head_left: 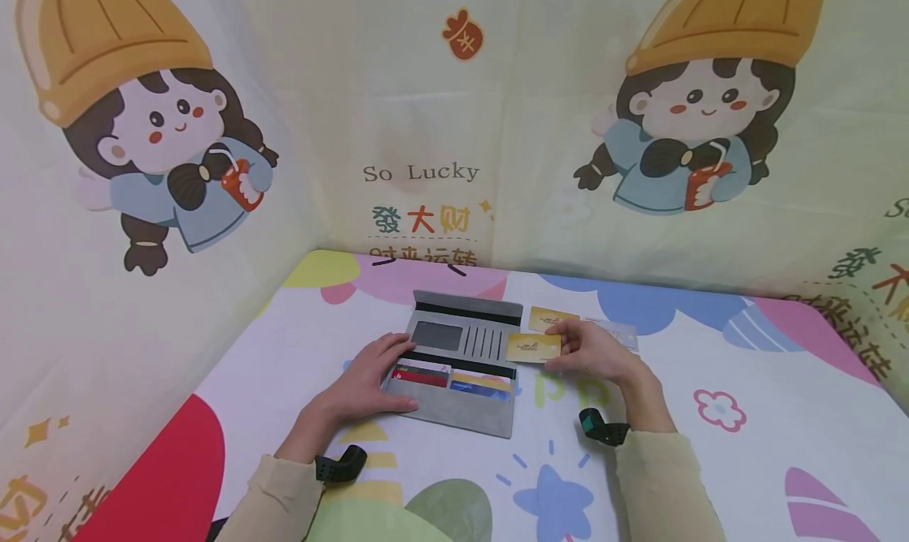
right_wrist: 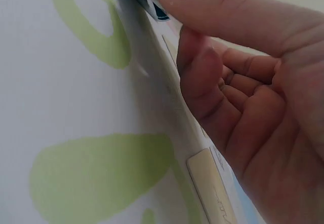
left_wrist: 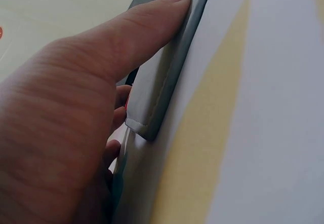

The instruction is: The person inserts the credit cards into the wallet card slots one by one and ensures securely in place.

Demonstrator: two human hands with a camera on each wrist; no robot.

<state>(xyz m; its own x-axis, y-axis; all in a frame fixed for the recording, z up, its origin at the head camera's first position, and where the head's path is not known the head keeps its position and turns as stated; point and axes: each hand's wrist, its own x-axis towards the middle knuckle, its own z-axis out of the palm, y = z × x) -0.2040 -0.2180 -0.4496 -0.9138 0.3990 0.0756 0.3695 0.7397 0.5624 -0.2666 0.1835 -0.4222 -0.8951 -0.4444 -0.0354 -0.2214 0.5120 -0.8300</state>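
A grey wallet (head_left: 461,420) lies unfolded on the table, with a dark window pocket, a column of slots and several cards in its lower pockets, among them a red card (head_left: 419,379) and a blue card (head_left: 480,390). Along its left edge rests my left hand (head_left: 365,378), its thumb straight over the lower pocket. My right hand (head_left: 592,351) pinches a gold card (head_left: 529,348) by its right end, overlapping the wallet's right edge in the head view. The right wrist view shows thumb and forefinger on that card, whose underside there is dark.
Behind the right hand, another gold card (head_left: 552,316) and a pale, see-through-looking card (head_left: 625,333) lie on the table. A patterned cloth (head_left: 710,353) covers the table. Printed fabric walls (head_left: 540,132) rise at the back and left.
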